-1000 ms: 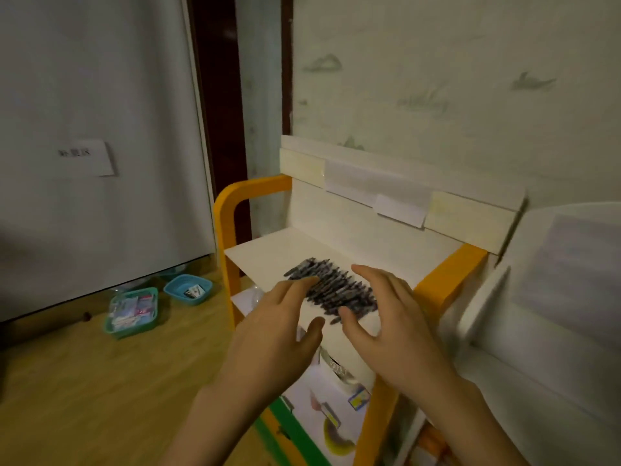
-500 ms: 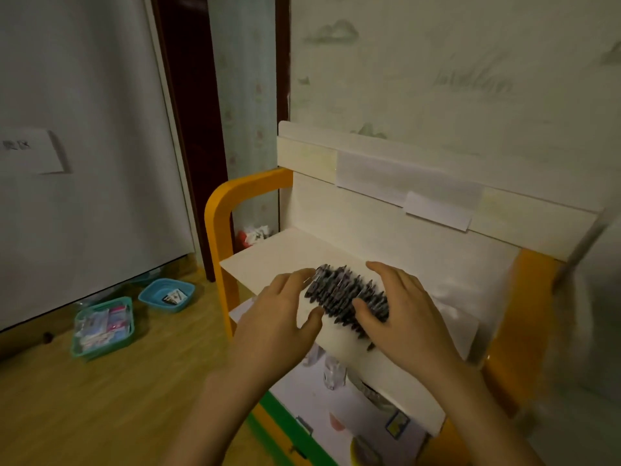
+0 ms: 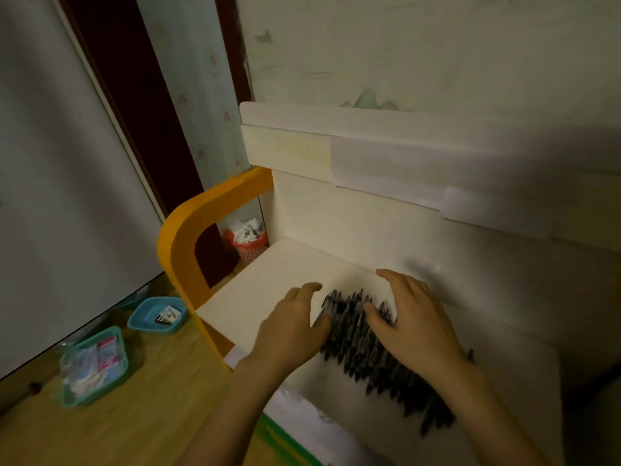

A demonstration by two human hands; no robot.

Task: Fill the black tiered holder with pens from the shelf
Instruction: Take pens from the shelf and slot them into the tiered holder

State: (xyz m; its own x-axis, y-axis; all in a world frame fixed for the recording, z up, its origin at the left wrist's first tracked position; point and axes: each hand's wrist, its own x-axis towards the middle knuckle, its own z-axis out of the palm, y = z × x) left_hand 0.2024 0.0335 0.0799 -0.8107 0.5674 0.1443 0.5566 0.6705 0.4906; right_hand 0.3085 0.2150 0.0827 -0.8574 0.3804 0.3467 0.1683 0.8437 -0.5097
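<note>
Floor, far left: a green basket (image 3: pixel 95 366) of mixed small packets, and just beyond it a blue tray (image 3: pixel 158 316) with a few cards, both on wood flooring. Next, the shelf's orange side frame (image 3: pixel 188 245), curved at the top; behind it, low against the wall, a red basket (image 3: pixel 249 242) stuffed with white scraps. Shelf (image 3: pixel 268 290): pale board, paper labels taped on its back panel. Left hand (image 3: pixel 291 326): fingers loosely curled, thumb touching the near left edge of the pile, gripping nothing that I can see. Pens (image 3: pixel 363 344): a heap of dark pens lying on the shelf, trailing toward the right. Right hand (image 3: pixel 415 322): fingers spread, resting on top of the heap.
</note>
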